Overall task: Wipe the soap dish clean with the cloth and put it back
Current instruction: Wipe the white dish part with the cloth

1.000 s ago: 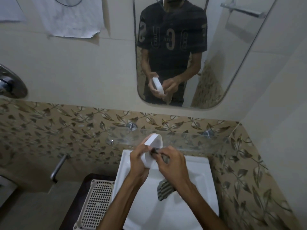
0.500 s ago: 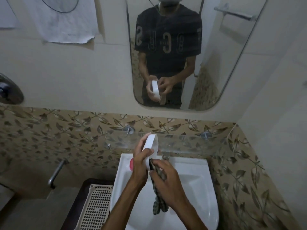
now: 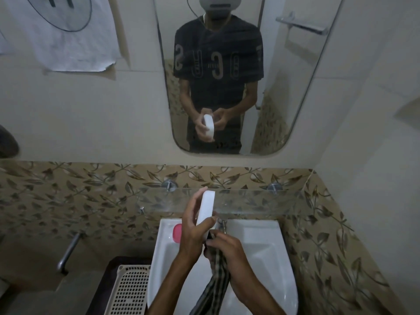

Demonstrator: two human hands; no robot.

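Dish: white soap dish (image 3: 206, 209) held up on edge, nearly upright, above far end of sink, in front of glass shelf
Left hand: left hand (image 3: 193, 233) grips dish, fingers wrapped on its left side, thumb across its near edge
Cloth: dark striped cloth (image 3: 216, 278) bunched against lower end of dish, rest hangs down toward near edge of view over the basin
Right hand: right hand (image 3: 227, 253) curled round cloth, pinching it just below and right of dish, touching left hand
Sink: white sink (image 3: 268, 253) under both hands
Soap: pink soap (image 3: 177, 233) on far-left ledge of sink, partly hidden behind left hand
Tap: metal tap (image 3: 222, 226) just right of dish, mostly hidden
Shelf: glass shelf (image 3: 250, 201) on wall studs above sink, behind dish
Basket: cream perforated basket (image 3: 131, 292) left of sink, near
Mirror: mirror (image 3: 284, 87) on far wall, reflects person holding dish
Wall: leaf-pattern tile band (image 3: 79, 196) left and right of sink
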